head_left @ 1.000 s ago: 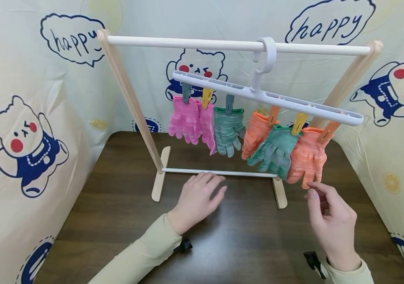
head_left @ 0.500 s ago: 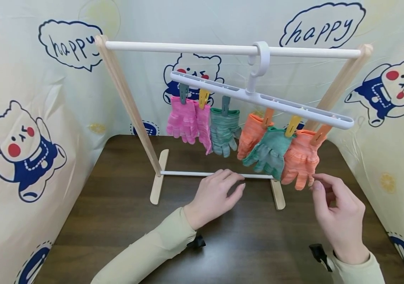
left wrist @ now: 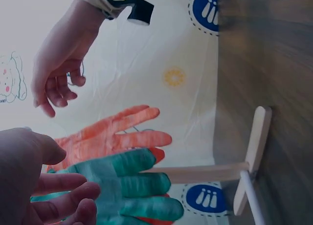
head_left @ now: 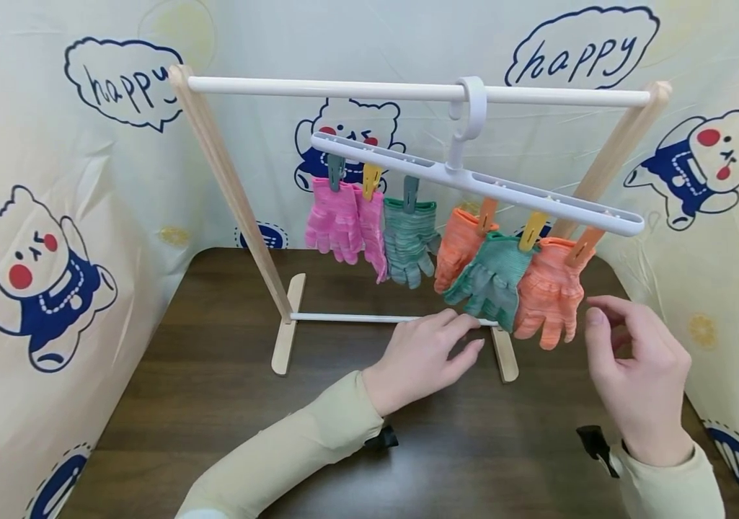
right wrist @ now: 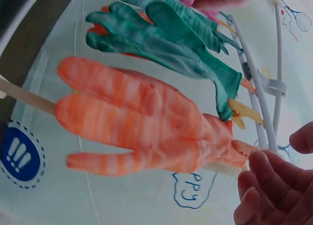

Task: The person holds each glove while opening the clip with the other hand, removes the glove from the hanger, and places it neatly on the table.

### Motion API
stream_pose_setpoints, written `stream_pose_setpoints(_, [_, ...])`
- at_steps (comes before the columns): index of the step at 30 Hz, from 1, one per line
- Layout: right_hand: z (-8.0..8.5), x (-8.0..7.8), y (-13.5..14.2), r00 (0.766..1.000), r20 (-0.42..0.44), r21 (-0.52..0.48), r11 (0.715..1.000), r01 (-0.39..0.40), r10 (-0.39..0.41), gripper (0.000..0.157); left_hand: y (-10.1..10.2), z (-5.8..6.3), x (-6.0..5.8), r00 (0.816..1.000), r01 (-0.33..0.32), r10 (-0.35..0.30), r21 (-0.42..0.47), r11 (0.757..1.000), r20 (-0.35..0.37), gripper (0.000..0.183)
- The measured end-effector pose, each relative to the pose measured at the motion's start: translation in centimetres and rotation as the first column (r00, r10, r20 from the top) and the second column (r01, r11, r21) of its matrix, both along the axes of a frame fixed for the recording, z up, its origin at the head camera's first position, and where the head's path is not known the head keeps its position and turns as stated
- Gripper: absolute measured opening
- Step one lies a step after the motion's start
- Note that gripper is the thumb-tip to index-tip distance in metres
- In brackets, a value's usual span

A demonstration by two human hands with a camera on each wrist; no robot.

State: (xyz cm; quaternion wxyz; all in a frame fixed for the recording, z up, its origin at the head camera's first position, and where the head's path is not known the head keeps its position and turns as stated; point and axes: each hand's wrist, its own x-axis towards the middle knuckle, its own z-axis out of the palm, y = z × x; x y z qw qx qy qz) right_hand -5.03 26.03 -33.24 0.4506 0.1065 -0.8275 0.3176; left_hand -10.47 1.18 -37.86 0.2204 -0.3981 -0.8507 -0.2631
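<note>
Small knitted gloves hang by clothespins from a pale hanger (head_left: 512,189), which is hooked over a white rail and slopes down to the right. A pink glove (head_left: 333,220) is at the left end. Green gloves (head_left: 492,277) and orange gloves hang further right. The rightmost orange glove (head_left: 549,292) is held by an orange clothespin (head_left: 583,247). My right hand (head_left: 642,375) hovers just right of that glove with bent fingers, thumb and fingertips apart, holding nothing. Below the green glove is my left hand (head_left: 430,357), its fingers loosely bent and nothing in its grip.
A wooden drying rack with a white top rail (head_left: 337,89) and wooden legs (head_left: 229,194) stands on the dark brown table (head_left: 473,447). Its lower bar (head_left: 350,318) lies close to the left hand. Printed cloth (head_left: 38,425) encloses the sides and back.
My left hand has moved right, towards the green glove. My right hand, earlier at the orange glove's fingertips, has shifted right and up, away from it. The view has shifted slightly.
</note>
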Motion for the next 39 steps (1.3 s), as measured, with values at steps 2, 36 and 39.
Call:
stream_pose_setpoints(2, [0.6, -0.2, 0.2, 1.000, 0.003, 0.001, 1.000, 0.024, -0.024, 0.030, 0.4, 0.3, -0.1, 1.000, 0.009, -0.009, 0.000, 1.000, -0.005, 0.020])
stream_pose_setpoints(36, [3.4, -3.5, 0.9, 0.977, 0.211, -0.030, 0.999, -0.026, 0.032, 0.034, 2.2, 1.8, -0.1, 0.997, 0.062, -0.061, 0.013, 0.998, -0.035, 0.021])
stream_pose_setpoints(39, [3.2, -3.4, 0.9, 0.977, 0.207, -0.038, 0.999, -0.039, 0.046, 0.033, 2.5, 1.8, -0.2, 0.997, 0.055, -0.054, 0.016, 0.998, -0.047, 0.021])
